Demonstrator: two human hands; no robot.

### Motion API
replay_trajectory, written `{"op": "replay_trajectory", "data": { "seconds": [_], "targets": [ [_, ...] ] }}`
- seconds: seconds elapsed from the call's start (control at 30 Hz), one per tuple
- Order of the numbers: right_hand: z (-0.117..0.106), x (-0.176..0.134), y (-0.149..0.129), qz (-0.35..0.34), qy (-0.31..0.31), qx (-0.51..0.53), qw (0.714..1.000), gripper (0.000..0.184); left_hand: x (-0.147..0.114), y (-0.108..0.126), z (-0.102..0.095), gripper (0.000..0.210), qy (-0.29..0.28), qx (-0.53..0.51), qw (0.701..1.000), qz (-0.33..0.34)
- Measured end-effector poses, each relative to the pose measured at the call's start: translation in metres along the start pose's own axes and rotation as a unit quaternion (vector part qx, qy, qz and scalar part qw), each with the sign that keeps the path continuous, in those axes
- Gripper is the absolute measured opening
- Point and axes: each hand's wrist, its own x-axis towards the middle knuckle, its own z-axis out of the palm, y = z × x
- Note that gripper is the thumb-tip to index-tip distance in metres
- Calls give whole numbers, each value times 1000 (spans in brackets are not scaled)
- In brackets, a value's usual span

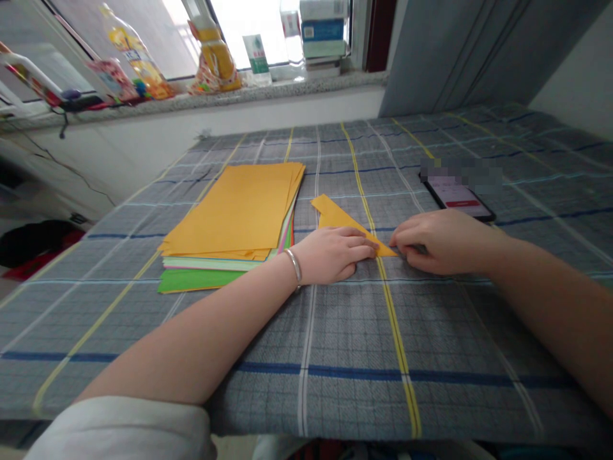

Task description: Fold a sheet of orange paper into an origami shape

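A folded piece of orange paper [342,216] lies on the checked cloth, narrowing to a sharp point at its right end. My left hand [335,254] rests on its lower edge, fingers stretched out flat and pressing it down. A silver bangle circles that wrist. Just off the pointed tip is my right hand [431,243], its fingers curled in and its fingertips close to the paper; whether they touch it I cannot tell. Nothing shows between those fingers. Left of the paper sits a stack of coloured paper [244,204], orange on top, with white, pink and green sheets beneath.
A phone [457,195] with a lit screen lies beyond my right hand. The grey plaid cloth [349,332] covers the table. Along the windowsill [287,89] at the back stand a juice bottle [136,54], a yellow container [215,57], a tube [257,57] and stacked boxes [324,29].
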Motion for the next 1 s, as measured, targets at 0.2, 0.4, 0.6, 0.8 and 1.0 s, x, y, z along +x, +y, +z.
{"op": "replay_trajectory", "data": {
  "seconds": [0.2,0.4,0.6,0.8,1.0],
  "targets": [
    [11,4,-4,-31,8,7,999,24,-2,-4,-1,33,-6,-14,1000,6],
    [15,7,-8,-45,8,-25,999,26,-4,-5,-1,35,-10,-22,1000,12],
    [8,5,-6,-30,1,-14,999,32,-4,-4,-2,36,-6,-31,999,1],
    [-1,2,-5,-21,-24,-4,999,25,-4,-3,-3,33,-14,-42,999,-9],
    [-1,-1,-1,-21,-26,22,999,23,-6,-4,0,34,4,-67,998,-15]
  ]
}}
